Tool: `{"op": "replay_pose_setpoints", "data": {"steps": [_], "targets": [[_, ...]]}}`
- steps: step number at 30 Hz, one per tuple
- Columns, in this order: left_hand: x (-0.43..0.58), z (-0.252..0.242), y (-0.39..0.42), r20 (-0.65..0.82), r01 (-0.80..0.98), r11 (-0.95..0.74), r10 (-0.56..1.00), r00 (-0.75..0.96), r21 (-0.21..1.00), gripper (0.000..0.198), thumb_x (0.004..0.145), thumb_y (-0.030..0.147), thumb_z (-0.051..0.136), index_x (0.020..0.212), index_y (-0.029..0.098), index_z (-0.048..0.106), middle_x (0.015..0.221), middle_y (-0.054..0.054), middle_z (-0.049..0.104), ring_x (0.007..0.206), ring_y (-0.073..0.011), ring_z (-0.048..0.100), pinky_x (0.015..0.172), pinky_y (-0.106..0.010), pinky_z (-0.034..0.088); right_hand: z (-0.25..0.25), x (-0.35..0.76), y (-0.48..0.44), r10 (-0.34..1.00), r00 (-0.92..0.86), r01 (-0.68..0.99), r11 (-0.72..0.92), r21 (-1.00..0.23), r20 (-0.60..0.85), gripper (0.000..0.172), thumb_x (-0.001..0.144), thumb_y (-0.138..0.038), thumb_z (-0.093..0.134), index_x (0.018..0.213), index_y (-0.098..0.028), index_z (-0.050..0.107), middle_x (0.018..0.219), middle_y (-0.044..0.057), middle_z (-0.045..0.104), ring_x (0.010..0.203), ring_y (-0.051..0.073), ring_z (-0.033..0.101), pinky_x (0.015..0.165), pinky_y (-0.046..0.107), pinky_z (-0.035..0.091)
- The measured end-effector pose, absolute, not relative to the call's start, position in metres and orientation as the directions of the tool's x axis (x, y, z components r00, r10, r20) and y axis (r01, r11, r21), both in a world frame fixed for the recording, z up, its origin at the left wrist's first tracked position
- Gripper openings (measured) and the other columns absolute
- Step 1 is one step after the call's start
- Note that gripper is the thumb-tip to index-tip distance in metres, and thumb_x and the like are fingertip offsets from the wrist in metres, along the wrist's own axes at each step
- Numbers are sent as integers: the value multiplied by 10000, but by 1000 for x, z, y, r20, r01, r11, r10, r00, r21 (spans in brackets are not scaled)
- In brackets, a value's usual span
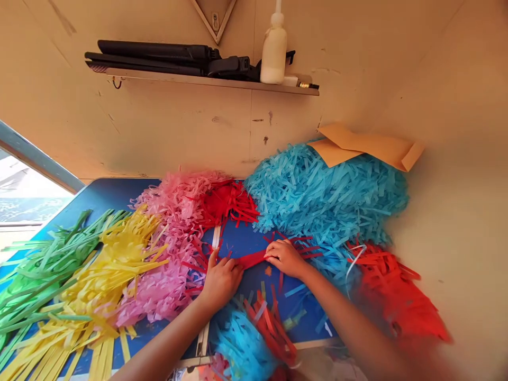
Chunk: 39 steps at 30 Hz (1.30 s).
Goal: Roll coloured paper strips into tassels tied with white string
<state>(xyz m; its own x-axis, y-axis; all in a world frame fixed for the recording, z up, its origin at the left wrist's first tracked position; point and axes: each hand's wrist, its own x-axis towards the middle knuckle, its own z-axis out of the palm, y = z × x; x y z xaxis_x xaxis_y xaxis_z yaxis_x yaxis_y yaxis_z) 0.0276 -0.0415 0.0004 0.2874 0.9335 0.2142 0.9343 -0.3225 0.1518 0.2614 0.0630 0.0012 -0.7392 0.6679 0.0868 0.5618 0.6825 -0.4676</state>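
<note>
A strip of red fringed paper (pixel 253 259) stretches between my two hands over the blue table (pixel 242 235). My left hand (pixel 223 278) is closed on its left end, with loose red fringe beside the fingers. At the right end, my right hand (pixel 284 257) pinches the same paper, and thin red strands stick out behind it. Just below my hands lies a bundle of blue fringe (pixel 244 344) with red strips (pixel 272 323) against it, at the table's near edge.
Green (pixel 43 270), yellow (pixel 115 259) and pink fringe (pixel 174 243) cover the left. Blue fringe (pixel 321 196) under brown paper (pixel 365 145) and red fringe (pixel 405 291) lie right. A wall shelf (pixel 222 83) holds a white bottle (pixel 273 53) and black objects.
</note>
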Motion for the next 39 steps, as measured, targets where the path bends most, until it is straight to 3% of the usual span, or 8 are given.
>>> {"op": "replay_pose_setpoints", "data": {"steps": [4, 6, 12, 26, 31, 34, 37, 39], "targets": [[25, 2, -41, 217, 925, -282, 949, 230, 253, 253, 977, 261, 481, 971, 269, 734, 995, -21, 756, 953, -216, 663, 1124, -559, 192, 2, 260, 63, 678, -732, 579, 674, -458, 72, 131, 801, -260, 782, 921, -241, 733, 1005, 2, 683, 958, 180, 582, 899, 347, 343], [24, 4, -40, 203, 922, -264, 956, 211, 284, 268, 981, 277, 474, 942, 266, 739, 977, -15, 760, 944, -213, 662, 1111, -548, 204, 1, 260, 64, 686, -725, 590, 666, -456, 64, 30, 846, -249, 744, 875, -243, 741, 962, -8, 691, 931, 168, 585, 873, 336, 341], [24, 4, -38, 156, 934, -139, 984, 91, 330, 339, 989, 346, 438, 867, 262, 743, 944, -30, 747, 940, -211, 637, 1031, -469, 296, -7, 256, 69, 740, -671, 651, 616, -444, 43, 122, 916, -279, 673, 820, -238, 736, 916, -21, 690, 902, 146, 582, 831, 305, 343], [28, 4, -27, 69, 972, -12, 998, -5, 235, 328, 936, 352, 487, 749, 212, 717, 848, -78, 721, 900, -264, 592, 872, -459, 346, -10, 233, 65, 869, -495, 823, 474, -313, 15, 247, 867, -330, 684, 661, -201, 635, 806, 5, 657, 832, 178, 567, 735, 306, 312], [28, 6, -24, 100, 975, -64, 994, 43, 214, 235, 948, 276, 475, 968, 240, 707, 978, -83, 699, 991, -273, 569, 964, -482, 321, -1, 243, 63, 913, -399, 872, 407, -272, 85, 169, 884, -364, 670, 835, -203, 657, 913, 56, 670, 905, 234, 569, 801, 356, 323], [26, 9, -22, 128, 948, -267, 960, 247, 175, 259, 949, 200, 476, 1034, 313, 693, 1043, -49, 691, 1082, -259, 537, 1053, -483, 270, 8, 246, 55, 784, -596, 747, 620, -240, 170, 116, 912, -283, 622, 1004, -224, 660, 1088, 77, 662, 1046, 253, 540, 918, 407, 284], [23, 14, -18, 130, 902, -419, 905, 405, 105, 252, 929, 166, 486, 987, 279, 704, 952, -60, 696, 1047, -268, 537, 1075, -522, 253, 9, 240, 48, 517, -841, 494, 854, -167, 158, 110, 929, -253, 577, 972, -209, 668, 988, 64, 685, 960, 225, 558, 917, 412, 276], [23, 18, -15, 121, 887, -453, 889, 442, 87, 200, 900, 182, 522, 905, 240, 713, 910, -68, 693, 1021, -269, 543, 1088, -528, 250, 6, 233, 48, 464, -877, 452, 885, -113, 123, 177, 960, -209, 508, 900, -187, 673, 900, 64, 686, 881, 208, 563, 880, 401, 287]]}}
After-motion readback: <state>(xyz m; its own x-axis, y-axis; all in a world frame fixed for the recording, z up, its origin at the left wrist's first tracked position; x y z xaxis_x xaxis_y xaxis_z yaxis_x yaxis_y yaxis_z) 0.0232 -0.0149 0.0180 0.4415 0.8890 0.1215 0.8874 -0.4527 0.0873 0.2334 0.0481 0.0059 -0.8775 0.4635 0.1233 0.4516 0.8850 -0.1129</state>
